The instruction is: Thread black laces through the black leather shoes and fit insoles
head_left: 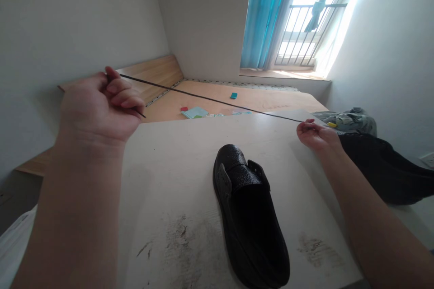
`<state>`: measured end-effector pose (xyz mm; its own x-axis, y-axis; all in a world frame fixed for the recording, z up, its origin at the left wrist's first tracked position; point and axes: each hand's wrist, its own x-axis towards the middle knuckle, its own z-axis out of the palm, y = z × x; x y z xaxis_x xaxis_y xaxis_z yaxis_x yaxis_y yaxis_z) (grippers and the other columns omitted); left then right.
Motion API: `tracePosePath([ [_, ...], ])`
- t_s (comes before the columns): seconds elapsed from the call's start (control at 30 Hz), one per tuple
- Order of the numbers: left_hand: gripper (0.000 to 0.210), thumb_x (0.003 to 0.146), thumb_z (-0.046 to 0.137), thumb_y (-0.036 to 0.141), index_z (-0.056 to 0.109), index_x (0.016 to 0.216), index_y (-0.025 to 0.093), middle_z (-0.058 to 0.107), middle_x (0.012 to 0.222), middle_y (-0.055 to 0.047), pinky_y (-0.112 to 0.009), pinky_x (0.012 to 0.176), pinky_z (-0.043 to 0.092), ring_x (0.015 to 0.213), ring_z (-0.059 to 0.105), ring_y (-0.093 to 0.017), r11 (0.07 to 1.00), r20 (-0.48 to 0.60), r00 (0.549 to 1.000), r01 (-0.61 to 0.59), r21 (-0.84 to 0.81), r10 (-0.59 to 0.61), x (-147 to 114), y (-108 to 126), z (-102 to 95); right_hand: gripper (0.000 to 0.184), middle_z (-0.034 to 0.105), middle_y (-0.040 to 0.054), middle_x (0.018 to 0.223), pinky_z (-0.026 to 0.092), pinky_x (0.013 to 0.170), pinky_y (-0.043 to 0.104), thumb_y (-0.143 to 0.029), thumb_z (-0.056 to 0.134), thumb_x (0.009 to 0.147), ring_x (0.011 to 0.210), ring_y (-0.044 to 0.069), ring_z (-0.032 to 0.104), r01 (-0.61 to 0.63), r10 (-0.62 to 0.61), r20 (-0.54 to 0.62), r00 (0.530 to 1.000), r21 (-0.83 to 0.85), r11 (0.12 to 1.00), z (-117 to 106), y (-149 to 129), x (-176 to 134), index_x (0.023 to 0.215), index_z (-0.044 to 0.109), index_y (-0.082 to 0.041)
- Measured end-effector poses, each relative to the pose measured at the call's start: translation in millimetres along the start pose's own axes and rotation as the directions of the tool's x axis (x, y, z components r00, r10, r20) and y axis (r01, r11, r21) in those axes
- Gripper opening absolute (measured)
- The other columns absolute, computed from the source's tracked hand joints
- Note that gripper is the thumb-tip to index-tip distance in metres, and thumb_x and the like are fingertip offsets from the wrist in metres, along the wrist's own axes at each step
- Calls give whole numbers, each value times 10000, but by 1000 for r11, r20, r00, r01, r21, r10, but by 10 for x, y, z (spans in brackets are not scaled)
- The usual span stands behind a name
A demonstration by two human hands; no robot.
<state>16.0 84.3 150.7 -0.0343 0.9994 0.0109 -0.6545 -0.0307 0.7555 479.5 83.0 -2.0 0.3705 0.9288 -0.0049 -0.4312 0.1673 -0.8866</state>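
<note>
A thin dark shoelace (210,98) runs straight between my two hands, sloping down to the right above the table. My left hand (110,104), raised at the left, is closed around one end, and a short tail pokes out below its fingers. At the right, lower and farther off, my right hand (315,133) pinches the other end. Between my forearms a black leather shoe (249,216) stands upright on the white table (169,158), toe pointing away from me. Its eyelet flaps are spread apart, and no lace shows in them.
Dark scuff marks lie on the tabletop near the shoe. Beyond is a bed-like wooden surface (291,99) with small coloured packets (195,112) and a teal item (233,95). A black bag (379,167) and grey-green cloth (359,119) sit at right. Blue curtains (264,18) hang at the window.
</note>
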Motion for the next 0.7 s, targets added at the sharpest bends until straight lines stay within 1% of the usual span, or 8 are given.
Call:
tracePosePath([
  [0.1,327,927,259,100,487,708,183,265,438,68,-149,353,195,395,176,-58,998,39,998,47,39,-49,-11,-82,50,194,584,-40,697,505,582,193,-242,462,968,544,43,525,-14,17,-43,999,76,997,160,37,-58,852,580,-142],
  [0.17,342,930,261,125,436,642,182,219,450,66,-170,358,167,403,142,-67,989,144,981,117,91,-129,-30,-193,111,281,584,-63,635,521,647,187,-196,380,991,537,36,538,-65,68,-26,997,98,993,330,77,-146,779,563,-182],
  [0.27,370,944,313,253,365,584,189,216,491,60,-185,384,188,424,171,-75,950,296,915,207,235,-273,-67,-447,206,270,615,-48,647,539,719,245,-262,430,975,632,72,603,-220,217,63,974,62,973,616,184,-320,740,547,-202],
  [0.37,261,892,445,276,461,648,186,303,550,50,-199,452,277,474,287,-85,823,389,807,197,532,-444,-146,-750,282,263,553,-45,579,512,611,230,-363,612,874,542,77,542,-367,369,178,912,-48,929,868,307,-500,702,524,-186],
  [0.43,193,844,500,291,546,692,181,362,584,38,-215,488,288,516,335,-96,628,406,718,54,776,-565,-233,-941,321,313,424,-82,482,431,480,182,-414,678,814,427,49,413,-413,433,244,868,-133,901,997,353,-612,691,516,-176],
  [0.5,210,804,525,346,613,705,184,432,605,24,-234,496,281,545,375,-111,357,373,677,-171,918,-634,-331,-1108,352,307,345,-106,449,378,434,159,-431,696,795,390,32,339,-413,458,300,837,-203,888,1092,354,-713,734,546,-170],
  [0.6,240,758,526,382,612,644,189,513,594,9,-262,493,274,542,423,-131,70,384,703,-432,899,-599,-441,-1297,380,240,553,-55,584,471,549,178,-360,706,799,512,49,526,-387,483,343,806,-312,868,1158,315,-839,886,612,-157],
  [0.7,230,745,516,373,657,693,199,611,658,-17,-267,514,300,585,495,-153,-16,439,711,-534,845,-550,-475,-1384,389,255,693,52,904,505,623,197,-304,713,790,772,121,666,-360,511,327,795,-423,832,1125,295,-936,970,629,-143],
])
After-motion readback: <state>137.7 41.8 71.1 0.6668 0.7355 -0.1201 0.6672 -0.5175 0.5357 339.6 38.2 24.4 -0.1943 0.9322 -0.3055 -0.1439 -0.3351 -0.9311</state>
